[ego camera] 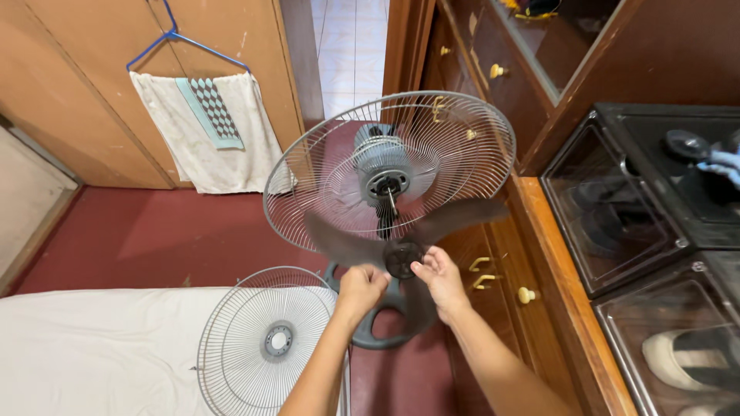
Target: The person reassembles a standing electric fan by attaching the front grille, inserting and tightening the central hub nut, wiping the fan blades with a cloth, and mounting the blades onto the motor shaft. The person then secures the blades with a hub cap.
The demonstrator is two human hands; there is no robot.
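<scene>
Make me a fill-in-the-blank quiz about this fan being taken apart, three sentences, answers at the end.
1. Both hands, the left hand and right hand, hold the dark translucent plastic fan ____.
2. The detached round wire front grille lies partly on the ____ mattress.
3. The patterned cloth hangs from a ____ hanger.

Answers: blade; white; blue

No packages, labels, signs or screens in view

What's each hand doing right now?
Left hand: closed on a blade of the dark translucent plastic fan blade.
Right hand: fingers grip the same blade's hub.
</scene>
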